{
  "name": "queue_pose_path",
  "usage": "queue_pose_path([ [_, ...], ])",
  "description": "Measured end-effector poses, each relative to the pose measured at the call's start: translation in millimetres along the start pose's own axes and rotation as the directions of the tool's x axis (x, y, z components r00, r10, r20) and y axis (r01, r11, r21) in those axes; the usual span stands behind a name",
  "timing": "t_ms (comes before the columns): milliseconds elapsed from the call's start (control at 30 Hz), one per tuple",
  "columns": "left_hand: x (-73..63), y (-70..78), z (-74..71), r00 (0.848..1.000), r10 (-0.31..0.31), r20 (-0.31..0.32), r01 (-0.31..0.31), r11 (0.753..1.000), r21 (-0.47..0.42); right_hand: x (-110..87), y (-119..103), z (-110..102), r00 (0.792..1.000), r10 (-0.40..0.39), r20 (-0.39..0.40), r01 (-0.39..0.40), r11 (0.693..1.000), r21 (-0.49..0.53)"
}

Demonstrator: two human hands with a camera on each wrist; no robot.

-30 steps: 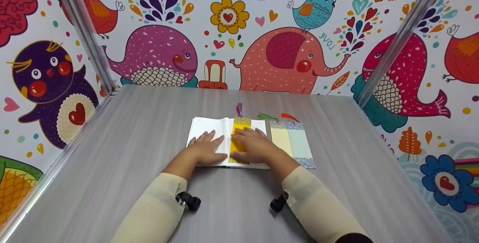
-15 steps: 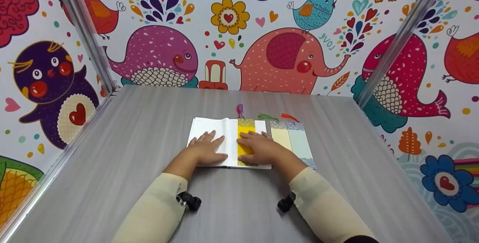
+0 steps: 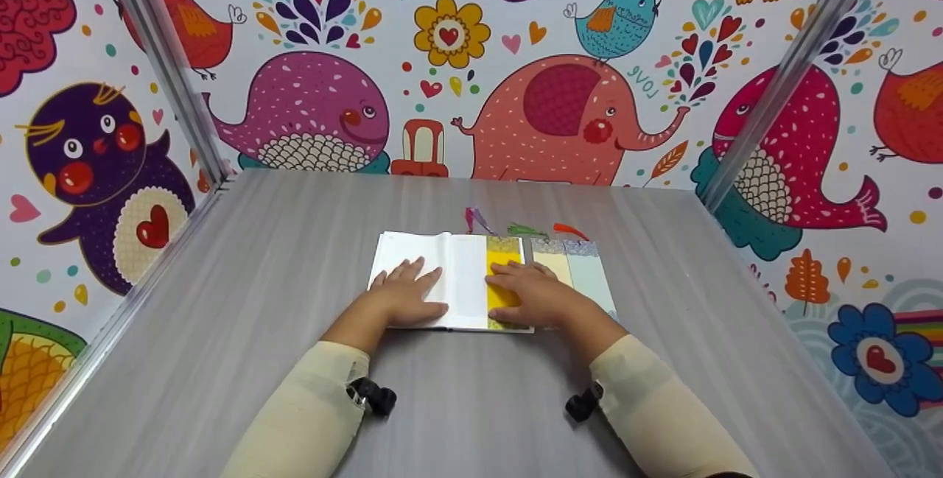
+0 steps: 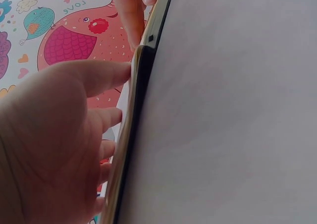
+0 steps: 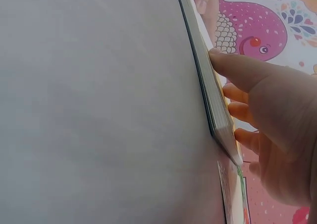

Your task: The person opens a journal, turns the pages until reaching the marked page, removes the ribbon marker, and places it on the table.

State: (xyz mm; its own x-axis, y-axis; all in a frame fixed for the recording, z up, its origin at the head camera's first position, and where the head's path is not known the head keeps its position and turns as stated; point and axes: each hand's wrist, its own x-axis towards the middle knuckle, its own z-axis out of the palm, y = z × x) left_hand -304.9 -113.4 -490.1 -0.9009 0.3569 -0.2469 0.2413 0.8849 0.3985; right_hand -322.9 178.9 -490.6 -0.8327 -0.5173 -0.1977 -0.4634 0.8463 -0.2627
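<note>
An open book with white pages lies on the table. My left hand rests on its left page, fingers spread. On the right page is a yellow bookmark with a pink and purple tassel past the book's top edge. My right hand lies on this bookmark with extended fingers; the palm reaches beyond the page's right edge. The left wrist view shows the left thumb at the book's near edge. In the right wrist view the fingertips of the right hand touch the page side.
Right of the book lie a cream bookmark with a green tassel and a pale blue bookmark with an orange-red tassel. The right hand partly covers the cream one. Printed walls border the grey table.
My right hand has slid right across the right page, and the yellow bookmark has moved with it from near the spine to near the outer edge. The left hand has stayed in place.
</note>
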Motion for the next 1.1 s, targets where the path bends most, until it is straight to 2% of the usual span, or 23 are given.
queue_pose_path([
  [233,2.8,-2.8,1.7,1.0,0.0,0.003,0.0,1.0,0.004,-4.0,2.4,-1.1,1.0,0.018,-0.006,-0.017,0.999,0.043],
  [400,3.3,-3.3,2.2,1.0,-0.004,0.006,0.004,1.0,-0.009,-1.3,1.5,0.6,0.991,0.088,-0.103,-0.078,0.992,0.101],
  [533,2.9,-3.6,2.0,1.0,-0.004,0.01,0.004,1.0,-0.016,4.7,-0.5,3.4,0.953,0.216,-0.212,-0.201,0.975,0.091],
  [667,5.0,-4.8,3.5,1.0,-0.001,0.014,0.002,1.0,-0.031,8.6,-3.6,5.5,0.915,0.313,-0.256,-0.302,0.95,0.082],
  [800,8.5,-6.3,5.7,1.0,-0.003,0.019,0.003,0.999,-0.036,10.1,-4.7,5.3,0.898,0.363,-0.248,-0.348,0.932,0.104],
  [900,11.7,-8.2,7.6,1.0,-0.009,0.021,0.009,1.0,-0.022,10.6,-4.4,3.9,0.886,0.403,-0.23,-0.374,0.914,0.16],
  [1100,15.8,-11.1,10.5,1.0,-0.013,0.022,0.014,1.0,-0.002,11.6,-3.0,-0.3,0.851,0.487,-0.196,-0.42,0.855,0.303],
])
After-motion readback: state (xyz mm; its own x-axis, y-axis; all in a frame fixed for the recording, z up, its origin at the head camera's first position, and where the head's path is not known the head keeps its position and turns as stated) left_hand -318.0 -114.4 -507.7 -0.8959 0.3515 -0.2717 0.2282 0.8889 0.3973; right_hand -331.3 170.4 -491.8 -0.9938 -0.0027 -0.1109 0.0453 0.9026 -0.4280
